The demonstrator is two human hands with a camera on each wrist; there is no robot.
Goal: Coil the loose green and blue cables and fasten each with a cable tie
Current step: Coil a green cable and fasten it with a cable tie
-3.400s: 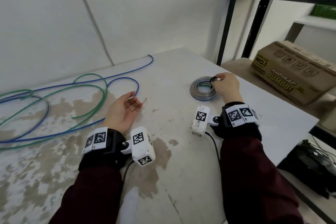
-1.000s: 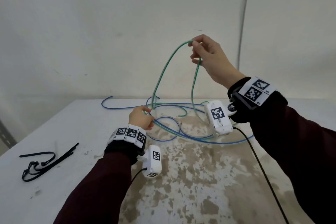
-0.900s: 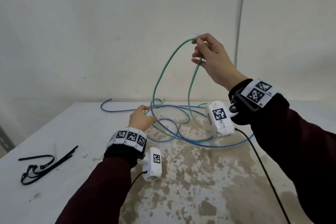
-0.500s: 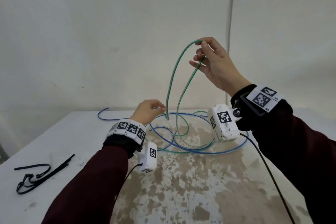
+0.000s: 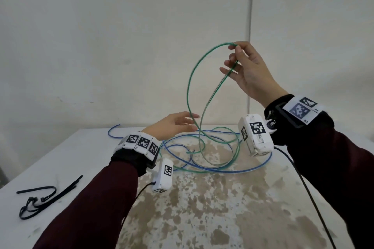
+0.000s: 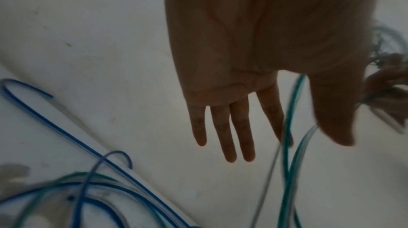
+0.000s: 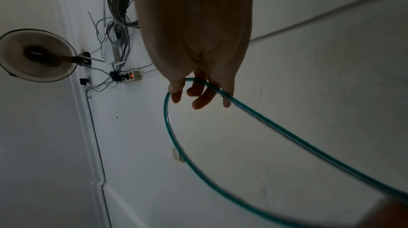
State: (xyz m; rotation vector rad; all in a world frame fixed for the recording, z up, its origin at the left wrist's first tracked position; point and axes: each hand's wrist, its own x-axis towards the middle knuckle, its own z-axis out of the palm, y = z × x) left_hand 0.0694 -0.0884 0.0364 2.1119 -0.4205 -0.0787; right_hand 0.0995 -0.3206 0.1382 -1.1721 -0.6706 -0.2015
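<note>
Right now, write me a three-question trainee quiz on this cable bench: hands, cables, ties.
1. True or false: the right hand holds a raised loop of the green cable above the table.
2. Multiple choice: the left hand is A) gripping the blue cable, B) open with fingers straight beside the hanging green strands, C) picking up the black cable ties.
3. Fill in: the black cable ties lie on the table to the person's ____ side.

Key
1. True; thumb and fingers pinch the loop's top.
2. B; the left wrist view shows straight fingers.
3. Left, apart from the cables and untouched.
</note>
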